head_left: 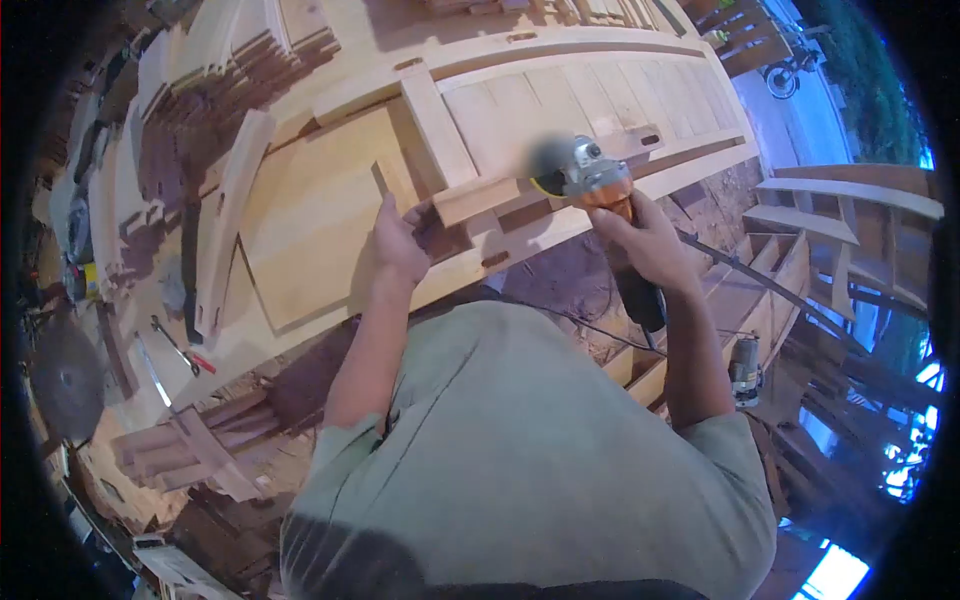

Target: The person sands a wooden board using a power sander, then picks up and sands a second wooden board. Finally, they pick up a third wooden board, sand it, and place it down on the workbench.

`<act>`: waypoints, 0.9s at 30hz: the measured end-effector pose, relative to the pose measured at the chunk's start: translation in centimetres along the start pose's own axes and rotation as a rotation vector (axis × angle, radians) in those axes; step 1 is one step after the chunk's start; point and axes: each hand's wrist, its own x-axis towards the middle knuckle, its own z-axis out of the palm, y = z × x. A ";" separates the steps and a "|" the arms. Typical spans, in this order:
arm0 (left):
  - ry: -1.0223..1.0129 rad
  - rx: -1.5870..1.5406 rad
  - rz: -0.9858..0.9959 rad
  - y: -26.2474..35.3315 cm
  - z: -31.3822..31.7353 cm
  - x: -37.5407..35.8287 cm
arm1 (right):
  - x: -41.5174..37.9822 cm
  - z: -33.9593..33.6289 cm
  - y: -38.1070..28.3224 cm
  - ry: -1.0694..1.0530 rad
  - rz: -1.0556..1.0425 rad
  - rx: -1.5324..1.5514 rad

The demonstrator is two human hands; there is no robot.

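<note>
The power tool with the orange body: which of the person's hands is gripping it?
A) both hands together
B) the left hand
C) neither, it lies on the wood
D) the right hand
D: the right hand grips the angle grinder by its body, while the left hand rests apart on the wooden door frame.
</note>
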 end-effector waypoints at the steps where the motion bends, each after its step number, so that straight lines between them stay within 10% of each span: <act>1: -0.018 -0.018 0.020 0.0 -0.1 0.1 | 0.0 0.6 -0.8 -0.082 0.007 0.050; 20: -0.088 -0.057 -0.191 0.7 -1.2 1.5 | -0.7 7.4 -6.3 -0.400 -0.057 -0.341; 25: -0.005 0.087 0.156 -2.8 -8.1 11.5 | -0.7 6.8 -6.1 -0.372 -0.074 -0.284; 27: -0.023 0.049 0.075 -0.6 -2.6 3.8 | -0.6 6.1 -5.4 -0.351 -0.043 -0.289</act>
